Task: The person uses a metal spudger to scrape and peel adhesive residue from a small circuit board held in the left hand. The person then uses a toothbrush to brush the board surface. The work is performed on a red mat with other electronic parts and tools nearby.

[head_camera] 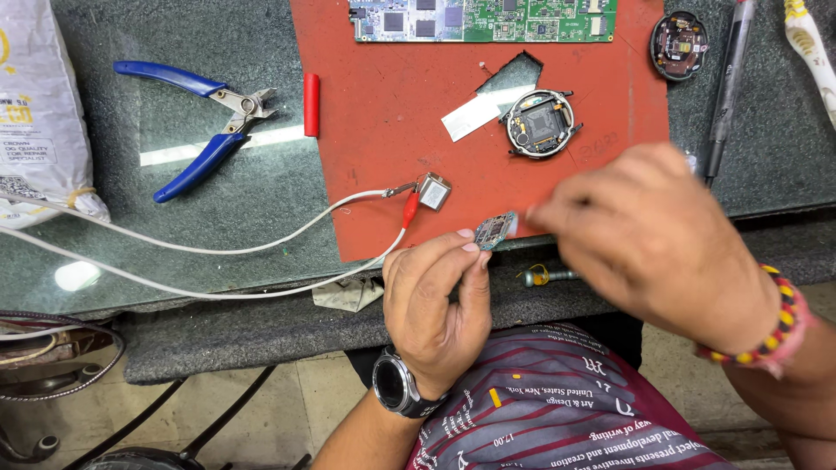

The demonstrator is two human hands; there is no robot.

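Observation:
My left hand (pixel 435 300) pinches a small blue-grey circuit board (pixel 495 231) between thumb and fingertips, held over the front edge of a red work mat (pixel 392 113). My right hand (pixel 649 239) is blurred and sits just right of the board, its fingertips touching or almost touching the board's right end; whether it holds anything I cannot tell. An opened round watch case (pixel 541 124) with exposed electronics lies on the mat beyond both hands. A small silver cell (pixel 434 191) clipped to red and white leads rests left of the board.
Blue-handled cutters (pixel 205 122) and a red tube (pixel 312 104) lie on the glass bench left of the mat. A green circuit board (pixel 484 19) sits at the mat's far edge. Another round watch part (pixel 679 43), a dark pen-like tool (pixel 727 83) and a white bag (pixel 39 113) are nearby.

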